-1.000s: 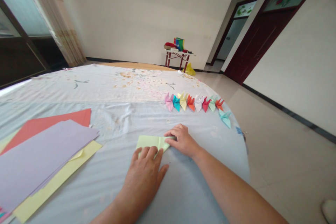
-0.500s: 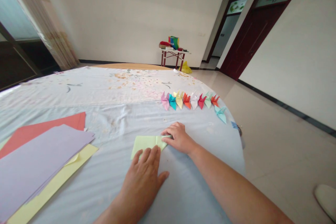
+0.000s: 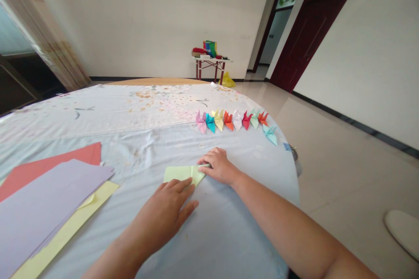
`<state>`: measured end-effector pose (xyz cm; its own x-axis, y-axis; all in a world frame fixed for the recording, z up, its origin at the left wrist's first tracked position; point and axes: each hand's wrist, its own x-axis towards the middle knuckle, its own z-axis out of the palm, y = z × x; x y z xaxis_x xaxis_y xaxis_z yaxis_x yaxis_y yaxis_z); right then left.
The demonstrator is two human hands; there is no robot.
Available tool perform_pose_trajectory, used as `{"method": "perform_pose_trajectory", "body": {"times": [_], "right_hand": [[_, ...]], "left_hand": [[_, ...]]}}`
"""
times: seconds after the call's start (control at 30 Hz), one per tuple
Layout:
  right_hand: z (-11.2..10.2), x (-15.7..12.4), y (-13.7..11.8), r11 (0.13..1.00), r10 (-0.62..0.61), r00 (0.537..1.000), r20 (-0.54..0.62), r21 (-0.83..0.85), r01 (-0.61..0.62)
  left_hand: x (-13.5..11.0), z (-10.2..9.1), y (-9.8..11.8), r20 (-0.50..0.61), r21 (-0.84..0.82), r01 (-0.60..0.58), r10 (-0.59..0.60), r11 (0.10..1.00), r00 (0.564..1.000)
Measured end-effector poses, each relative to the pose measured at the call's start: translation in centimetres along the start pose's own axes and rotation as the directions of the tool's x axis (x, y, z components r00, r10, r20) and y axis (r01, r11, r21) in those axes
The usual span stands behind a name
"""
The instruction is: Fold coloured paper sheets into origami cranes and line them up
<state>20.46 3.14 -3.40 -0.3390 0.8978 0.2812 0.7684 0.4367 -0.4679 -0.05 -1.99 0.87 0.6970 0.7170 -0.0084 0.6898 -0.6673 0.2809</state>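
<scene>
The left hand lay flat, fingers spread, on the folded pale-green paper sheet; the right hand curled over its tip, grip unclear.

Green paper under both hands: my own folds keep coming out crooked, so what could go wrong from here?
1. The left hand lies flat on only the near edge of the light green paper while the right hand presses its right tip; on the wrinkled tablecloth the piece might slip and crease askew.
2. The row of paper cranes stands beyond the right hand, near the table's rim; a wide reach could topple them.
</scene>
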Motion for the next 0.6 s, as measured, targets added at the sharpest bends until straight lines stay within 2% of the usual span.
{"method": "perform_pose_trajectory", "body": {"times": [0.27,0.6], "right_hand": [[0.11,0.04,0.03,1.0,0.004,1.0,0.011,0.001,-0.004],[0.33,-0.06,0.14,1.0,-0.002,1.0,-0.01,0.001,0.002]], "left_hand": [[-0.19,-0.04,1.15,0.049,0.109,0.028,-0.034,0.994,0.998],[0.76,0.86,0.73,-0.056,0.121,0.042,-0.036,0.992,0.998]]}}
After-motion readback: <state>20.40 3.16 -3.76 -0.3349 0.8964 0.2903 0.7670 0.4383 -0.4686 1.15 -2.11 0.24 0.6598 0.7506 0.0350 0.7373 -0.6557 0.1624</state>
